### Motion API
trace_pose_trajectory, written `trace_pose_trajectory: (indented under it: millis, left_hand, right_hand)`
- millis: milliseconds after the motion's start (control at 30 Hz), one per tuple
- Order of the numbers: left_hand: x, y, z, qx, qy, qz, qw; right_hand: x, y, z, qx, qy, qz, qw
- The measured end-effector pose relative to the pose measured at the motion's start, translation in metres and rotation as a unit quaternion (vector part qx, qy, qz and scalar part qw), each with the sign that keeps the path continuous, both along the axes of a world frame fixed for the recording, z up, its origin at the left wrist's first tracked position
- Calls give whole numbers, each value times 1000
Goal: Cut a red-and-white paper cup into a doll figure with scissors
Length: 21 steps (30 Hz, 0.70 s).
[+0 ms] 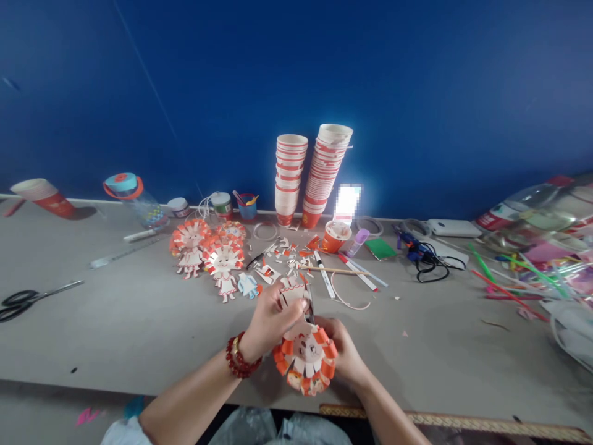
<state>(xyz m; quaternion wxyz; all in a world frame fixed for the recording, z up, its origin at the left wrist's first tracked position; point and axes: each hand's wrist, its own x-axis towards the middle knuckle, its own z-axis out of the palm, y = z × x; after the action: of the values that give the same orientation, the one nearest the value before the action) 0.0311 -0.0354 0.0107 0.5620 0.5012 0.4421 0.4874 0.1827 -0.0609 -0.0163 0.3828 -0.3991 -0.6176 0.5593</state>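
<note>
My left hand (273,318), with red bead bracelets at its wrist, pinches a paper-cup lion figure (308,352) by its white paper body. The figure's curled orange-and-white mane hangs toward me, with a drawn face in the middle. Behind the mane, my right hand (345,352) is closed on scissors (310,303). Their blades point away from me along the edge of the white paper; the handles are hidden. Similar finished-looking lion figures (223,262) lie beyond my left hand, near a small blue-and-white paper cutout (248,285).
Paper scraps (290,256) and markers (324,275) lie ahead. Two tall stacks of paper cups (291,179) stand by the blue wall, near a scrap-filled cup (336,238). Other scissors (32,301) lie left. A glue gun with coiled cable (424,253) and plastic bottles (523,207) are right.
</note>
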Motion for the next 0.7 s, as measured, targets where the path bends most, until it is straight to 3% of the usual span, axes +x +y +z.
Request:
trace_pose_trajectory:
  millis: [700]
  left_hand:
    - [-1, 0, 3, 14, -6, -29, 999]
  right_hand:
    - [1, 0, -7, 12, -49, -31, 998]
